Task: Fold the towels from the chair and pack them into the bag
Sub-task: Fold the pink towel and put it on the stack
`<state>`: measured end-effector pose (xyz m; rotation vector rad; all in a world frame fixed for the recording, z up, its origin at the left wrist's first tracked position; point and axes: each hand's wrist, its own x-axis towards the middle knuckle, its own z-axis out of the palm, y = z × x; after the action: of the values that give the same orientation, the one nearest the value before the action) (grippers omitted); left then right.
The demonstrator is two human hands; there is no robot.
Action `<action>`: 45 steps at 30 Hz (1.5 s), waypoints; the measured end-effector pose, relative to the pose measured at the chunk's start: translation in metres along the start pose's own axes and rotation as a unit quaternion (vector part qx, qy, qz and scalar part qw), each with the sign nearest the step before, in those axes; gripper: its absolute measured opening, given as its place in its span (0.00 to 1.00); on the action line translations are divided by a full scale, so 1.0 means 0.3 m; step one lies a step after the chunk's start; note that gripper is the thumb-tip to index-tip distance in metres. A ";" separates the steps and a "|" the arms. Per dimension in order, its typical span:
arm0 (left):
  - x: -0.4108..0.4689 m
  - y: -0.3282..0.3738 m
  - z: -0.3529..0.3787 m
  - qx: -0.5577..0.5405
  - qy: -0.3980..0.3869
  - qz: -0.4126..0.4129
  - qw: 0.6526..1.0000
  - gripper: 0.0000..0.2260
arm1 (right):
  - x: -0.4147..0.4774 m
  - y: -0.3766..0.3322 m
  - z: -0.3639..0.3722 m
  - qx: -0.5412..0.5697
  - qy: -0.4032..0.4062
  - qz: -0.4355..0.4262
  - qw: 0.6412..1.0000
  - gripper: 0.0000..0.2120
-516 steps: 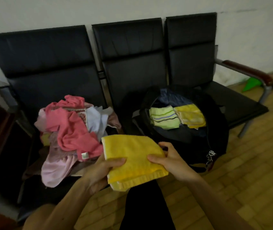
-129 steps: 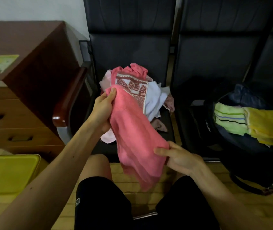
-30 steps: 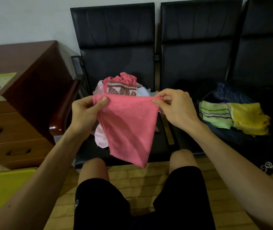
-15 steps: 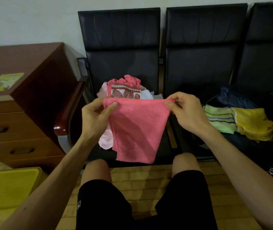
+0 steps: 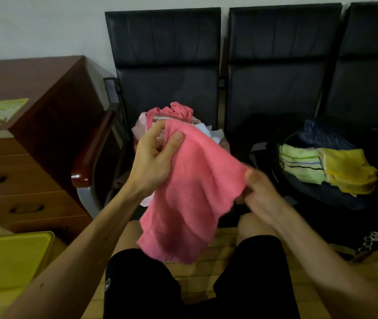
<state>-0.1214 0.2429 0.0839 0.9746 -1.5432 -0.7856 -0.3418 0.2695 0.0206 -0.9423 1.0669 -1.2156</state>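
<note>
The left hand (image 5: pixel 153 160) is raised in front of the chest with the forearm slanting up from the lower left. Its fingers are curled around a bunched upper corner of the pink towel (image 5: pixel 190 199), and the thumb presses flat on the cloth's front face, tip pointing up. The right hand (image 5: pixel 261 196) sits lower and to the right. It is blurred, but its thumb lies on the towel's right edge and the fingers curl beneath it, pinching that edge. The towel is held in the air above the knees, in front of the chair (image 5: pixel 165 54). Its top edge slopes down from the left hand to the right. Its long axis runs from the upper corner down to a loose lower hem that hangs between the thighs. Behind the left hand, the unfolded pile of towels (image 5: pixel 178 111) lies on the seat. On the next seat the open black bag (image 5: pixel 321 203) holds a folded green striped towel (image 5: pixel 300 163) and, just beside it, a folded yellow towel (image 5: pixel 349 169).
</note>
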 end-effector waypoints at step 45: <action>-0.220 -0.299 -0.003 -0.343 -0.135 -0.353 0.860 0.41 | -0.075 -0.031 0.159 0.188 -0.012 0.128 0.974 0.15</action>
<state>-0.1006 0.2624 -0.0238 0.8859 -0.9447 -1.9098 -0.2985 0.2908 0.0442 -0.5074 0.8676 -1.1349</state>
